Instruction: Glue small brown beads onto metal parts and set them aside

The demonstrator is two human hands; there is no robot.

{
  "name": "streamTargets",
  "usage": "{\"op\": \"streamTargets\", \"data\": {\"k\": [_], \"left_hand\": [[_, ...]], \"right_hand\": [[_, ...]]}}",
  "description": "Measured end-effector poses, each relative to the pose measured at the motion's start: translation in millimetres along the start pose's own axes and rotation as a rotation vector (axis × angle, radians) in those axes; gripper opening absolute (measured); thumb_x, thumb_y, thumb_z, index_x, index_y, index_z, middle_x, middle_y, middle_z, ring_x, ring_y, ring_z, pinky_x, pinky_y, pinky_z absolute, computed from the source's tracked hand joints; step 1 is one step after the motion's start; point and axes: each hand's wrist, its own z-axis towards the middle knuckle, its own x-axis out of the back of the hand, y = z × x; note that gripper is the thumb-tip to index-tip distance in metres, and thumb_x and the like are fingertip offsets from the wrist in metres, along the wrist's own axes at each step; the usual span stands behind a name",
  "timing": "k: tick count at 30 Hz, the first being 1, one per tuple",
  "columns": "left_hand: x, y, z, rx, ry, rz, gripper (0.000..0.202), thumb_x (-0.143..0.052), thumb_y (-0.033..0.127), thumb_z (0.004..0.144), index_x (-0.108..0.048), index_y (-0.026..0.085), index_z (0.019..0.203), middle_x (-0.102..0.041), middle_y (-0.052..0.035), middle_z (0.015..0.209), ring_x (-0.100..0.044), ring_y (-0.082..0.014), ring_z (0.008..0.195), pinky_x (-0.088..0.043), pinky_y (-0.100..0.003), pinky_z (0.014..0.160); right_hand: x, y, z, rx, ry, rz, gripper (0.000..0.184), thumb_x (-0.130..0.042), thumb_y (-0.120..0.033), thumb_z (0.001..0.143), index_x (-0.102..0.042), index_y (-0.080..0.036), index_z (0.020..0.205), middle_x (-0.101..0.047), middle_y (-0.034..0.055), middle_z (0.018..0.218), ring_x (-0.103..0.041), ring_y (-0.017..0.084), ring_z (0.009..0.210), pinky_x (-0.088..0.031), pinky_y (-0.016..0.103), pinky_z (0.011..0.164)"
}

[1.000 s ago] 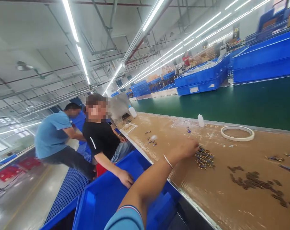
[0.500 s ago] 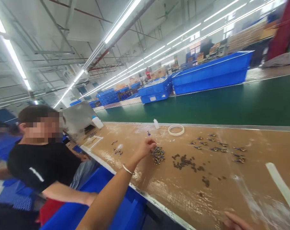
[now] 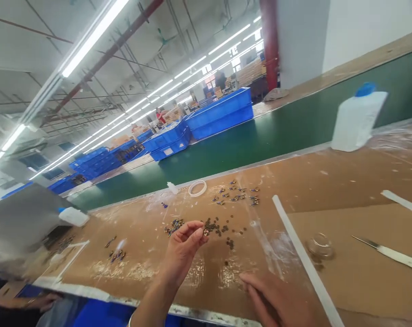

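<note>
L hand (image 3: pixel 183 247) pinches a sml part (image 3: pixel 206 232), mostly hidden in its grip. R hand (image 3: pixel 277 297) blurred, cut off at btm, can't tell if holding anything; dark discs (image 3: pixel 223 228) on desk (image 3: pixel 304 181) just past L hand, partly covered.

We see one white bracelet (image 3: pixel 131 319) around our left arm. It is thin and curvy, like a bit of a ring, and only a small piece of it shows. Above the bracelet, our left hand (image 3: pixel 183 249) is bare, with a round thumb and slim fingers. Well to the right of the bracelet is our right hand (image 3: pixel 277 297), bare too, but fuzzy, so its little details are hard to see.
</note>
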Motion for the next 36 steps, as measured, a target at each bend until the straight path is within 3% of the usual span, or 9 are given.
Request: {"op": "streamTargets", "data": {"k": [5,10,15,19,26,36], "left_hand": [[-41.9,-6,-4,0.028,-0.008,0.0,0.023,-0.089,0.033,0.06,-0.078,0.019,0.074,-0.072,0.0,0.073,-0.067,-0.0115,0.067,-0.056,-0.025,0.075],[-81.9,-11,-2,-0.007,-0.068,0.245,0.022,-0.087,0.033,0.06,-0.079,0.021,0.076,-0.075,-0.0016,0.07,-0.066,-0.0124,0.065,-0.054,-0.022,0.066],[-130.3,-9,1,-0.211,-0.222,0.607,0.013,-0.078,0.033,0.069,-0.079,0.023,0.077,-0.077,-0.0025,0.079,-0.069,-0.0188,0.075,-0.056,-0.029,0.072],[-157.9,-6,5,-0.371,-0.369,0.807,0.012,-0.068,0.032,0.08,-0.077,0.024,0.079,-0.077,-0.0007,0.084,-0.069,-0.0191,0.082,-0.054,-0.029,0.075],[-180.0,-6,14,-0.511,-0.469,0.978,0.013,-0.064,0.03,0.083,-0.074,0.024,0.08,-0.075,0.0006,0.081,-0.068,-0.017,0.078,-0.052,-0.026,0.072],[-185.3,-6,16,-0.539,-0.482,1.045,0.014,-0.062,0.03,0.084,-0.073,0.025,0.078,-0.074,0.0006,0.08,-0.067,-0.0174,0.077,-0.051,-0.027,0.07]], "right_hand": [[16,-6,6,0.025,0.031,0.029,0.024,-0.047,-0.006,0.091,-0.062,-0.02,0.103,-0.07,0.0023,0.078,-0.067,0.013,0.071,-0.055,0.022,0.071],[41,3,1,-0.02,0.056,0.024,0.026,-0.049,-0.004,0.09,-0.059,-0.019,0.108,-0.069,0.0026,0.081,-0.064,0.013,0.07,-0.053,0.022,0.066],[42,7,0,-0.057,0.128,-0.047,0.021,-0.044,-0.006,0.09,-0.06,-0.016,0.098,-0.063,0.0027,0.073,-0.057,0.014,0.065,-0.046,0.025,0.06],[34,6,1,-0.095,0.111,-0.171,0.021,-0.041,-0.008,0.089,-0.059,-0.017,0.083,-0.056,0.0018,0.066,-0.05,0.015,0.059,-0.037,0.027,0.053],[28,8,-1,-0.143,0.08,-0.252,0.019,-0.043,-0.01,0.089,-0.06,-0.017,0.081,-0.057,0.0026,0.069,-0.051,0.017,0.061,-0.037,0.03,0.054],[32,7,0,-0.159,0.045,-0.253,0.017,-0.045,-0.01,0.088,-0.058,-0.017,0.079,-0.057,0.0029,0.07,-0.052,0.017,0.062,-0.039,0.03,0.055]]}}
